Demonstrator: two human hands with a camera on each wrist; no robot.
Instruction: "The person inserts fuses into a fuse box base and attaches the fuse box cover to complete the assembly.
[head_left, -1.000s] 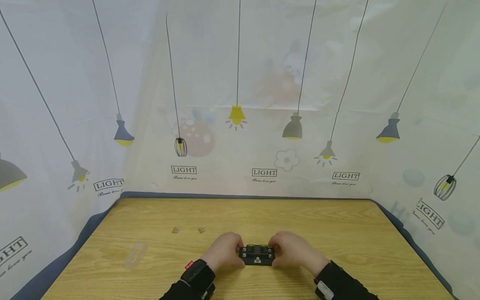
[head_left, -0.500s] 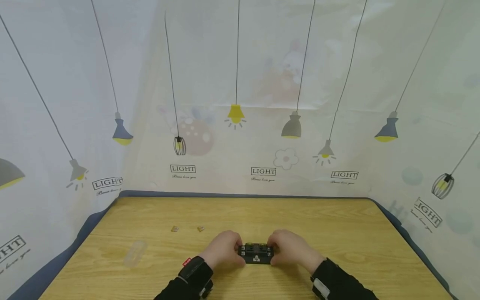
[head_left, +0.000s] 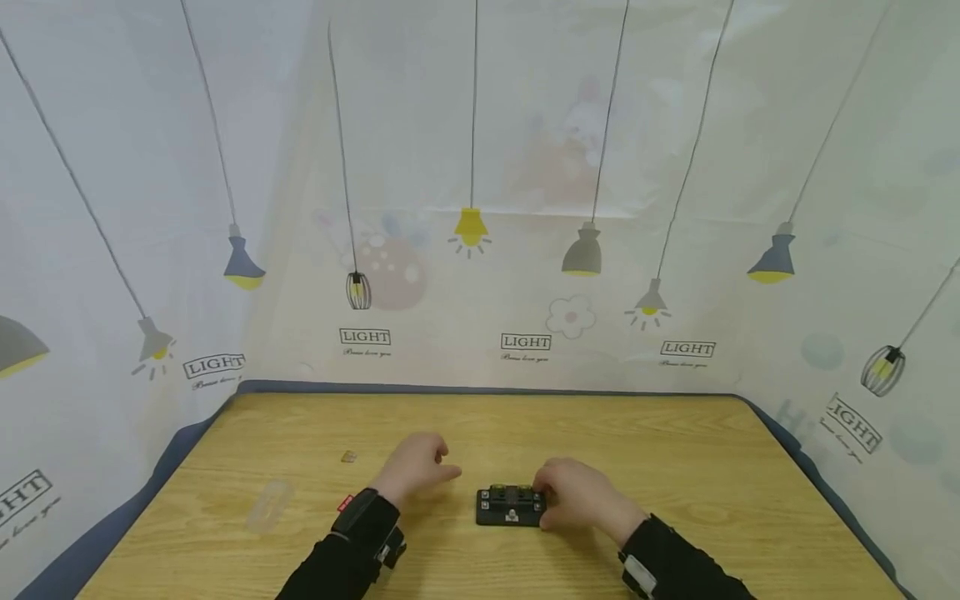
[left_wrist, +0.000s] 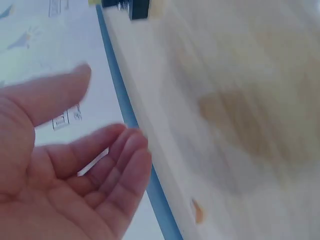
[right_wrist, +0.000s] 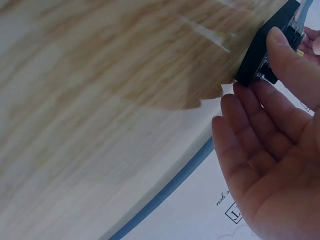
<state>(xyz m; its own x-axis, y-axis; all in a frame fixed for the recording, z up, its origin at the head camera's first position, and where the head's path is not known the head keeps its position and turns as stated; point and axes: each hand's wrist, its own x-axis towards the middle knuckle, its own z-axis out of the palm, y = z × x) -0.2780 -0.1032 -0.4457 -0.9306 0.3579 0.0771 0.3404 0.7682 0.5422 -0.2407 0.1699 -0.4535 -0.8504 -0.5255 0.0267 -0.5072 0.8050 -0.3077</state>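
Note:
A black terminal block (head_left: 512,506) with metal screws and yellow-rimmed parts on top rests on the wooden table (head_left: 600,425). My right hand (head_left: 585,500) pinches its right end, with the thumb on one side and fingertips on the other in the right wrist view. My left hand (head_left: 415,468) is off to the left of the block, thumb and fingers spread apart, holding nothing. A small amber, flat piece (head_left: 348,457) lies beyond it to the left. In the left wrist view, one small orange piece (left_wrist: 198,211) shows on the table below the fingers.
A clear oval plastic piece (head_left: 270,506) lies on the table's left side. A blue edge (head_left: 480,388) borders the back of the table. Behind it hangs a pale curtain (head_left: 442,150) printed with lamps.
My left hand has let go of the block's left end and moved left and away from me, now hiding the nearer amber piece in the head view. My right hand stays on the block.

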